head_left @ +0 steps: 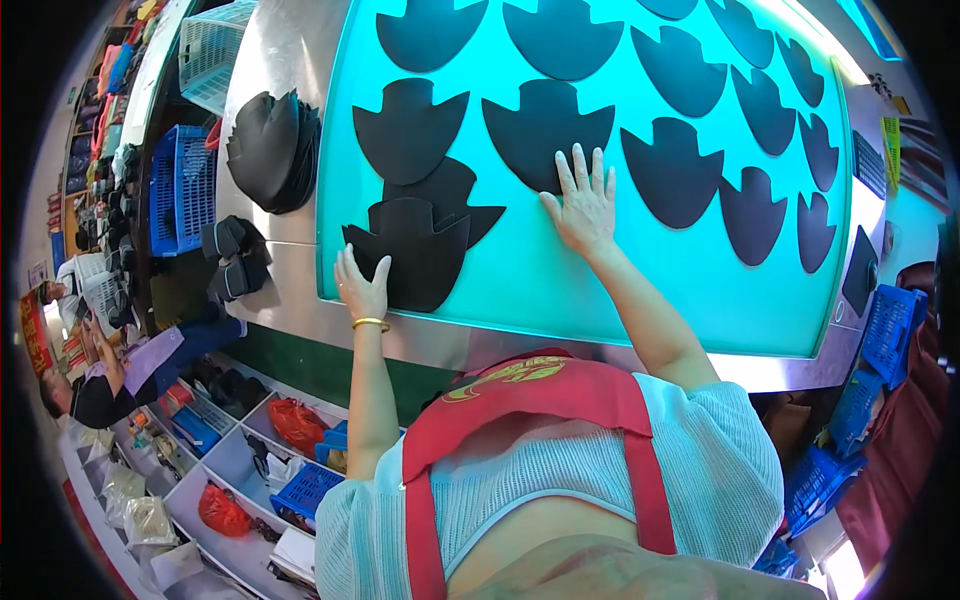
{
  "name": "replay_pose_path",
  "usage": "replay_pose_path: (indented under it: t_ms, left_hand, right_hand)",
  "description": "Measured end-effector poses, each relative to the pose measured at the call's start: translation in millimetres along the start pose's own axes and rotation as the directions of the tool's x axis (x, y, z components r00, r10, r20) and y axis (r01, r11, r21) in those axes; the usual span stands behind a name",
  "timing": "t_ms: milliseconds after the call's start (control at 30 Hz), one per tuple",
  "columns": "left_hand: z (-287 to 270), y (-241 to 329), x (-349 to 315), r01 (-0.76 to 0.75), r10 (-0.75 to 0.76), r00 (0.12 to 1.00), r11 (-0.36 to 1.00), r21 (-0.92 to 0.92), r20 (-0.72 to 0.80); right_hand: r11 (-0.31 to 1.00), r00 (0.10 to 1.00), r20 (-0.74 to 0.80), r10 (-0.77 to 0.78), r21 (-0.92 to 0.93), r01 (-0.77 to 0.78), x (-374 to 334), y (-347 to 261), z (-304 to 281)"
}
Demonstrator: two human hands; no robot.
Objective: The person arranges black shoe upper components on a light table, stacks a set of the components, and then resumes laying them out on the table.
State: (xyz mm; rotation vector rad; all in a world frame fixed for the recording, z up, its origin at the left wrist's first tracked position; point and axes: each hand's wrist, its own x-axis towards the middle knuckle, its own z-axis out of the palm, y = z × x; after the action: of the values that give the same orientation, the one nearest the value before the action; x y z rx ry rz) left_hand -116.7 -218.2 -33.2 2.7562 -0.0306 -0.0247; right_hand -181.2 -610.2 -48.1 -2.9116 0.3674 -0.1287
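Flat black pieces, each cut like a neck with two pointed shoulders and a rounded base, lie in rows on a turquoise work surface [540,290]. My left hand [364,286] is open, its fingertips at the left edge of the nearest black piece [412,255]. That piece overlaps another black piece [440,187] behind it. Farther right, my right hand [582,207] lies flat with fingers spread. Its fingertips rest on the lower edge of a black piece [545,125], which stays flat on the surface.
A stack of black pieces [268,150] stands on the metal rim at the left, with small black pouches [236,258] nearby. Blue crates [183,190] stand beyond. Divided bins [235,450] hold red bags behind my left arm. A person [105,375] sits at far left.
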Motion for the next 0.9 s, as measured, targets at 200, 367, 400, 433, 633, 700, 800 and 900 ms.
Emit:
replay_pose_path:
  t_ms: [200, 367, 400, 433, 633, 700, 800, 900]
  left_hand:
    - [6, 10, -11, -0.003, 0.003, 1.0, 0.996, 0.091, 0.002]
    - [-1, 16, -8, 0.085, -0.085, 0.996, 0.995, 0.052, -0.01]
    - [-5, 19, -4, 0.157, -0.159, 0.987, 0.986, 0.052, 0.035]
    - [-10, 23, 3, 0.226, -0.23, 0.97, 0.973, 0.053, 0.083]
    - [-15, 13, 27, 0.379, -0.392, 0.892, 0.92, 0.101, 0.225]
    - [-22, 27, 22, 0.378, -0.366, 0.908, 0.926, -0.02, 0.206]
    - [-37, 46, 14, 0.469, -0.312, 0.815, 0.85, -0.24, 0.488]
    - [-39, 34, 8, 0.528, -0.184, 0.646, 0.809, -0.259, 0.741]
  right_hand:
    - [0.999, 1.0, -0.001, 0.029, -0.017, -0.029, -10, -4, -1]
    - [1.0, 1.0, 0.015, 0.012, 0.012, -0.012, -14, -9, 5]
    - [1.0, 1.0, -0.007, 0.019, 0.016, -0.019, -12, -10, 5]
    - [0.999, 0.999, -0.025, 0.032, 0.02, -0.032, -12, -13, 5]
    - [0.754, 0.859, -0.055, -0.509, 0.453, 0.475, -26, -120, -22]
    - [0.764, 0.851, 0.009, -0.525, 0.445, 0.467, -41, -157, -10]
    - [0.816, 0.827, 0.121, -0.549, 0.292, 0.499, -58, -143, 2]
    - [0.872, 0.851, 0.204, -0.484, 0.198, 0.448, -86, -98, -17]
